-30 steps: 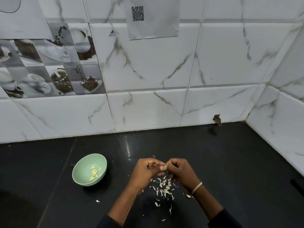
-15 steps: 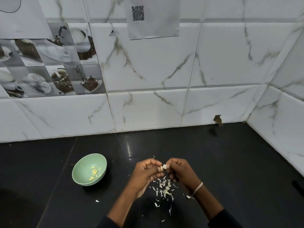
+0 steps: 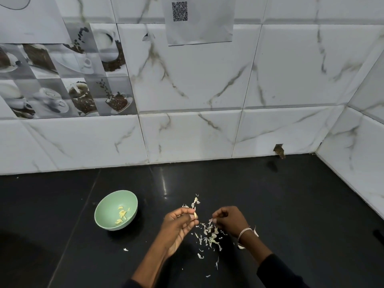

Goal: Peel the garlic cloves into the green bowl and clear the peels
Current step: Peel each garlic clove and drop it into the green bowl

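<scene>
Clove [image 3: 195, 215]: judged light, firm, slick; pinch its sides | left hand [image 3: 178, 227] pinches it | right hand [image 3: 231, 222] curled, contents unclear

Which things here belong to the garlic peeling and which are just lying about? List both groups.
Job in hand: green bowl with peeled cloves; garlic clove pinched in the left hand; right hand; peels scattered on the black counter.
Lying about: QR-code sheet and coffee-picture tiles on the wall.
</scene>
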A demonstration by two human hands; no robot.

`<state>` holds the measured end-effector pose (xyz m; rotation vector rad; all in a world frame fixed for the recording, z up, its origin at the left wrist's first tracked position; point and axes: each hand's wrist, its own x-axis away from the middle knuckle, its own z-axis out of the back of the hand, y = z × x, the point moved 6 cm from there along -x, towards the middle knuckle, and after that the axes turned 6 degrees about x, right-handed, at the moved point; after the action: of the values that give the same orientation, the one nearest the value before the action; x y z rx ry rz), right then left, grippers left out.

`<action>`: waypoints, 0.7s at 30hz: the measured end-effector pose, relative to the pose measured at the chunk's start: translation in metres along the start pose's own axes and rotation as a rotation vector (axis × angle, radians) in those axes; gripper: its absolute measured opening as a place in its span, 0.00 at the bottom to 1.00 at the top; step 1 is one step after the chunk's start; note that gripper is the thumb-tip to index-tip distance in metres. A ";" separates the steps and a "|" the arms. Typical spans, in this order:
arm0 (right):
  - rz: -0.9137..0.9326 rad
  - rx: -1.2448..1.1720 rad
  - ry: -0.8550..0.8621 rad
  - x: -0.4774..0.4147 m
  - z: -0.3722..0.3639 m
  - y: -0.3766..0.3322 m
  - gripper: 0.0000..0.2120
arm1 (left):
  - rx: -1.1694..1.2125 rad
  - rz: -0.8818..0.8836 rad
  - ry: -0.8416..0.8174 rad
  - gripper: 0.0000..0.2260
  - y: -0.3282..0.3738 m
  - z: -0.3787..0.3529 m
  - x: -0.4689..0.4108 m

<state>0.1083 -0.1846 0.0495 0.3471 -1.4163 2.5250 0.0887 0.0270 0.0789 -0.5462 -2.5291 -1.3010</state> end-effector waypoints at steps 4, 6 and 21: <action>-0.074 -0.045 0.008 -0.001 -0.004 0.004 0.10 | 0.012 -0.004 0.024 0.08 0.002 0.008 0.002; -0.081 0.030 0.025 -0.002 -0.003 0.008 0.15 | 0.016 -0.002 0.030 0.08 0.003 0.012 0.003; 0.442 0.061 -0.253 0.020 -0.079 -0.116 0.12 | 0.107 -0.058 0.119 0.10 0.019 0.054 0.011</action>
<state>0.1173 -0.0560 0.1091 0.4152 -1.6657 2.9678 0.0843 0.0840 0.0657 -0.3646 -2.5154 -1.1718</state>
